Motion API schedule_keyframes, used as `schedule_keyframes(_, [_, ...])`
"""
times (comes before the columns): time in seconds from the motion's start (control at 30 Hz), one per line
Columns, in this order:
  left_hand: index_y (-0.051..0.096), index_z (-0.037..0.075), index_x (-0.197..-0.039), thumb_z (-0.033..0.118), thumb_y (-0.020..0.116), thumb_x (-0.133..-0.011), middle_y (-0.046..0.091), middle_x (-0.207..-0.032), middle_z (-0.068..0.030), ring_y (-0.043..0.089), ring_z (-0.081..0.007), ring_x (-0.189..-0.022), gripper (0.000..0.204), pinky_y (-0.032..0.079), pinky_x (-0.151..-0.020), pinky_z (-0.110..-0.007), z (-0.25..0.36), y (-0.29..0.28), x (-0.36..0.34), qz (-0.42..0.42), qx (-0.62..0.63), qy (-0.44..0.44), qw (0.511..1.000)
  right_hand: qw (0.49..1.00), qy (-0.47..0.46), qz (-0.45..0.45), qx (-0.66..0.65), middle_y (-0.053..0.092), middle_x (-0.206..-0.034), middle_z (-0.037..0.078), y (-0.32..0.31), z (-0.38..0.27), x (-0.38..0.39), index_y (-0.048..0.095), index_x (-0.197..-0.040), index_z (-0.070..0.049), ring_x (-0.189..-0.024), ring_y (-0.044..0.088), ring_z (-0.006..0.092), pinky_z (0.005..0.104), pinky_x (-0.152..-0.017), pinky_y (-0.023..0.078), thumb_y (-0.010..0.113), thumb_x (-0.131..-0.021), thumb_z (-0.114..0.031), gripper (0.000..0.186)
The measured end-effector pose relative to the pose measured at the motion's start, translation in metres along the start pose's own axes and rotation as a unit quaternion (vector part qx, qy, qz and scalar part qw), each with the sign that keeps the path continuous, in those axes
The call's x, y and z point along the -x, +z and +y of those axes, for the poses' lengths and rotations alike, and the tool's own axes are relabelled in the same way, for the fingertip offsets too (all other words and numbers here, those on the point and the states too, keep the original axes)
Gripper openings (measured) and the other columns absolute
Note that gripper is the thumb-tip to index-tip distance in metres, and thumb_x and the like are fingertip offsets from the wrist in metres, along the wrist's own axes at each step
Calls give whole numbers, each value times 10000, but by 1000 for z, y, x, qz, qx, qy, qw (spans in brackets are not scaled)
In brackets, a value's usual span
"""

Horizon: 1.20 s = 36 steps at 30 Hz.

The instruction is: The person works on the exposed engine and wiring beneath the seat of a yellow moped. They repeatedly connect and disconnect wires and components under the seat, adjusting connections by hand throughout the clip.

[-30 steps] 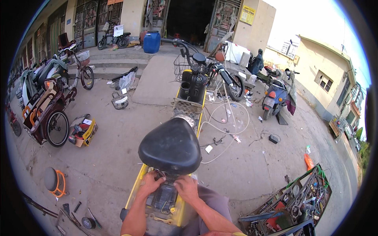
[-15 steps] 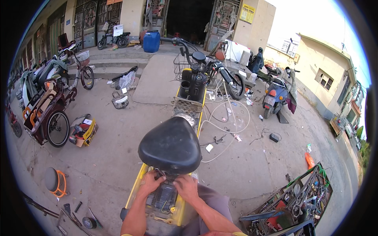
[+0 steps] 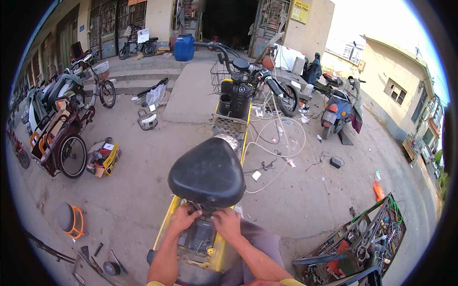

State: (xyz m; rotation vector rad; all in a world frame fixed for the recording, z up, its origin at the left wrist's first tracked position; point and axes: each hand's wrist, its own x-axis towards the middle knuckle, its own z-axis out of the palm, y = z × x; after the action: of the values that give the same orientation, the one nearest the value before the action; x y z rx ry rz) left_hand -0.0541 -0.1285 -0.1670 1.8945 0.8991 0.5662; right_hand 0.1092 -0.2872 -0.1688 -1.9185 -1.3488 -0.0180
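From where I stand, a yellow notice (image 3: 300, 12) on the wall (image 3: 312, 35) carries print too small to make out, as does the plate (image 3: 329, 117) on a parked blue scooter (image 3: 339, 108). The yellow scooter (image 3: 210, 155) stands right before the person, its long axis running away toward the dark doorway (image 3: 229, 24), handlebars (image 3: 210, 44) at the far end. Its black saddle (image 3: 206, 181) is a smooth, rounded triangle, nose forward; a finned dark block (image 3: 201, 235) lies exposed behind. The left hand (image 3: 182, 219) and right hand (image 3: 227, 224), slightly apart, curl fingers under the saddle's rear edge; I can't tell what they grip.
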Motion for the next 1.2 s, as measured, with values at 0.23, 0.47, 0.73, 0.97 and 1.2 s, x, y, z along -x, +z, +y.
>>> schedule_keyframes(0.23, [811, 5, -1118, 229, 860, -919, 820, -1025, -126, 755, -220, -936, 304, 583, -879, -376, -6, 0, -2, -17, 0, -36, 999, 1000, 5, -12, 13, 709, -1214, 33, -1, -1, 1, 799, -1123, -129, -1206, 653, 260, 500, -1016, 401, 839, -906, -245, 249])
schedule_keyframes(0.47, [802, -14, -1161, 330, 835, -933, 821, -1038, -161, 779, -254, -962, 413, 599, -859, -397, 2, -6, 1, -18, -6, -19, 1000, 1000, 2, -25, 1, 700, -1278, 42, 1, 3, 2, 802, -1147, -141, -1242, 641, 276, 506, -1006, 393, 830, -908, -267, 272])
schedule_keyframes(0.73, [792, -33, -1155, 276, 842, -935, 813, -1011, -162, 767, -237, -909, 383, 592, -835, -392, -2, -5, -4, -15, 26, -24, 999, 1000, -15, -18, 6, 688, -1235, 49, -5, 3, -1, 808, -1126, -112, -1209, 642, 273, 501, -1017, 412, 835, -903, -208, 244])
schedule_keyframes(0.97, [799, -70, -1029, 345, 834, -958, 799, -993, -197, 741, -270, -842, 422, 569, -794, -413, -11, 2, -3, 6, 40, -6, 999, 997, 53, -31, -53, 705, -1203, 47, -11, -5, -1, 813, -1047, -94, -1186, 654, 274, 482, -1036, 408, 801, -928, -165, 139])
schedule_keyframes(1.2, [794, -49, -1172, 304, 830, -1001, 821, -992, -116, 728, -163, -938, 394, 557, -885, -350, -2, 1, -7, -6, -34, -64, 997, 996, 51, -39, -67, 695, -1208, 40, -10, -3, -3, 822, -1022, -96, -1192, 655, 249, 482, -1036, 397, 823, -910, -163, 131])
